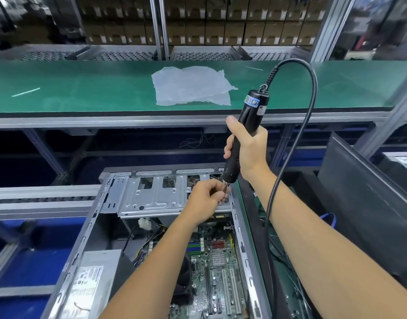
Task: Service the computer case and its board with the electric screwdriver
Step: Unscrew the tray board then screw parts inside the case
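The open case [87, 238] lies in front of the person, with the board [218, 261] in its right half and a power supply [91, 282] at its near left. A drive cage [151, 194] spans the case's far end. Over the far right corner of the case, the right hand [248, 148] holds the screwdriver [244, 132] upright, tip down, and the left hand [207, 196] sits just below it, fingers at the bit. The cord [308, 125] loops from the screwdriver's top down the right side. Behind and above the case runs a shelf [82, 88] with a plastic sheet [191, 86] on it. Boxes [221, 21] stand stacked behind the shelf.
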